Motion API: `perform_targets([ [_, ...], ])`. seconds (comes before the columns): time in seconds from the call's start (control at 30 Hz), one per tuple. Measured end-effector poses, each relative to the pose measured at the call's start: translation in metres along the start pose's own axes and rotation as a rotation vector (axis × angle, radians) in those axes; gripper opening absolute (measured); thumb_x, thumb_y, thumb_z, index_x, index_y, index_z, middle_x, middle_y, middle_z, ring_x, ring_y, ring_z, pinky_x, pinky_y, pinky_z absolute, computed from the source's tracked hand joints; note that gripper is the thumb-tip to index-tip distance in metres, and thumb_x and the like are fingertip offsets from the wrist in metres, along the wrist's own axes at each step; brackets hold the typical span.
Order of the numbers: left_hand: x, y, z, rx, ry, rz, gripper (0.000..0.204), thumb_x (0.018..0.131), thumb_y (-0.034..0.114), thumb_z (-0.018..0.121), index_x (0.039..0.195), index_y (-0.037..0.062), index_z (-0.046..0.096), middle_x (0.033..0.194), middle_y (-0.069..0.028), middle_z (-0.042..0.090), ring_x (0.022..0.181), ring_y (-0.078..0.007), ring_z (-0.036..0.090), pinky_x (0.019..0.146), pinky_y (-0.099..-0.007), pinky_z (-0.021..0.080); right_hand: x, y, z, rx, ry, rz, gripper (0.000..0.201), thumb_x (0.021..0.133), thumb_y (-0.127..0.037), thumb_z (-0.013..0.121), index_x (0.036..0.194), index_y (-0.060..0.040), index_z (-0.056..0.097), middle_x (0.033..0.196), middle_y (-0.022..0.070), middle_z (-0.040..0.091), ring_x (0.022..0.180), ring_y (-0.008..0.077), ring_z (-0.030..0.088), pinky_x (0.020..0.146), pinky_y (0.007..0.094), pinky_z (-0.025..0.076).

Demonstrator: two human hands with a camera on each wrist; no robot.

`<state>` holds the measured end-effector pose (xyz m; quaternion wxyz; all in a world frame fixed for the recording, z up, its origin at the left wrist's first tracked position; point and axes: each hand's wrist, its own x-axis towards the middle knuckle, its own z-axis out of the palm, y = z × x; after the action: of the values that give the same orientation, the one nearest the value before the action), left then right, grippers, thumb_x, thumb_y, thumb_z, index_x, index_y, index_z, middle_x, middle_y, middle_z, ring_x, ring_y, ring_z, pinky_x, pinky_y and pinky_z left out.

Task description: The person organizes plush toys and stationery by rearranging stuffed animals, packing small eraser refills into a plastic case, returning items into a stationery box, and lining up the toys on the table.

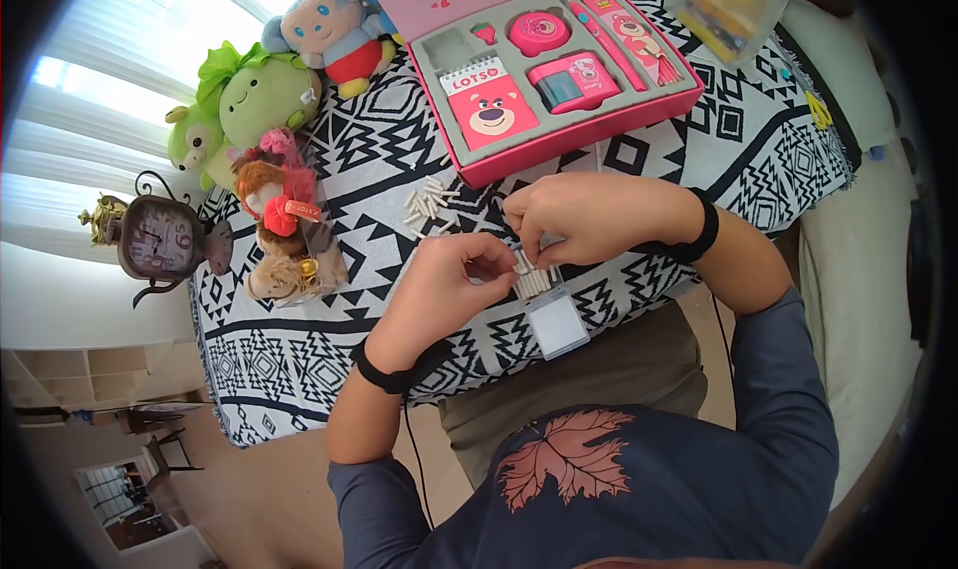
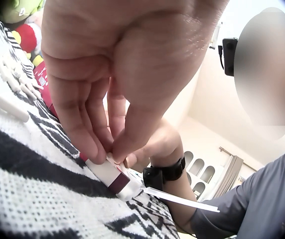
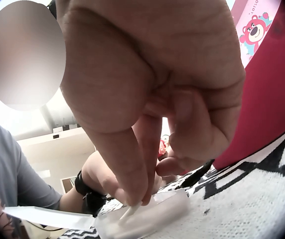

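A small clear plastic box (image 1: 559, 325) lies on the patterned cloth in front of the person, its lid tipped back toward the body. Short white sticks (image 1: 535, 285) lie side by side inside it. The right hand (image 1: 589, 215) reaches over the box from the right; in the right wrist view its thumb and finger pinch one white stick (image 3: 129, 214) over the box. From the other side, the left hand (image 1: 439, 282) has curled thumb and fingertips on the box's edge, which shows a dark red band (image 2: 118, 183) in the left wrist view. Loose white sticks (image 1: 429, 204) lie beyond the left hand.
A pink gift box (image 1: 589, 130) with a notepad and stationery stands open behind the hands. Plush toys (image 1: 261, 100), bagged dolls (image 1: 289, 220) and a clock (image 1: 160, 235) line the left side. Yellow scissors (image 1: 819, 111) and a clear container (image 1: 720, 15) are at right.
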<state>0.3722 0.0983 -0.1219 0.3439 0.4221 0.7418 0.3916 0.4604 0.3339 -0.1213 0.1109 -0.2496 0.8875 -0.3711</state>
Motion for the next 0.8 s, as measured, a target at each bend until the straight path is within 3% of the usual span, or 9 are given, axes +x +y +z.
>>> perform_targets([
  [0.63,-0.001,0.003,0.000,-0.019,-0.018,-0.039,0.015,0.090,0.002,0.081,0.102,-0.0052,0.077,0.090,-0.0057,0.079,0.084,-0.0101,0.074,0.080,-0.0257,0.061,0.000,-0.001,0.003,-0.065,0.014,0.023,0.008,0.078,-0.009,0.076,0.084,-0.0039,0.076,0.094,0.0093,0.066,0.097,0.0310,0.068,0.081,0.0438,0.055],
  [0.8,0.000,0.000,0.001,-0.011,-0.016,-0.017,0.013,0.090,0.002,0.080,0.101,-0.0052,0.077,0.089,-0.0058,0.079,0.083,-0.0099,0.074,0.080,-0.0255,0.061,0.003,-0.008,0.003,-0.054,-0.078,0.153,0.007,0.077,-0.009,0.076,0.082,-0.0047,0.075,0.090,0.0085,0.066,0.090,0.0310,0.069,0.078,0.0441,0.055],
])
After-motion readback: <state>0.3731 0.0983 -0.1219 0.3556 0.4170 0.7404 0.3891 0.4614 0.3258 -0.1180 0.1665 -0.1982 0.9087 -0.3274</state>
